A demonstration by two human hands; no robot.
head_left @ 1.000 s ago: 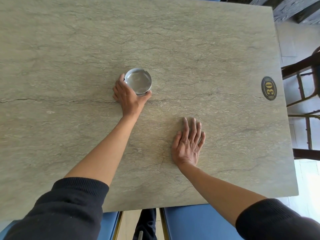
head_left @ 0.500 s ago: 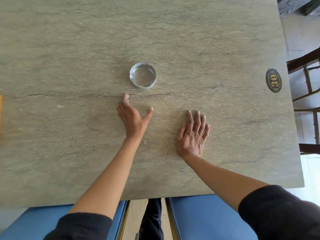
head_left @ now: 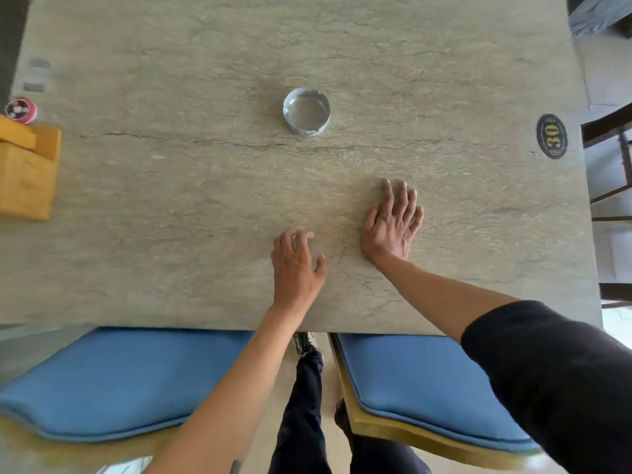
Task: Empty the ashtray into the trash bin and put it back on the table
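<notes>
A round clear glass ashtray [head_left: 306,112] stands upright and alone in the middle of the stone table [head_left: 205,186]; it looks empty. My left hand [head_left: 297,265] hovers near the table's front edge, well short of the ashtray, fingers loosely curled and holding nothing. My right hand [head_left: 392,222] lies flat on the tabletop to the right of it, fingers spread. No trash bin is in view.
A yellow wooden holder [head_left: 25,165] and a small red-and-white round object [head_left: 20,109] sit at the table's left edge. A dark oval plate marked 30 [head_left: 551,136] is on the right. Two blue-cushioned chairs [head_left: 113,378] stand below the front edge; dark wooden chairs [head_left: 608,159] stand at right.
My left hand let go of the ashtray and drew back toward the table's front edge. The ashtray stays where it was set. My right hand stayed flat; the view shifted back.
</notes>
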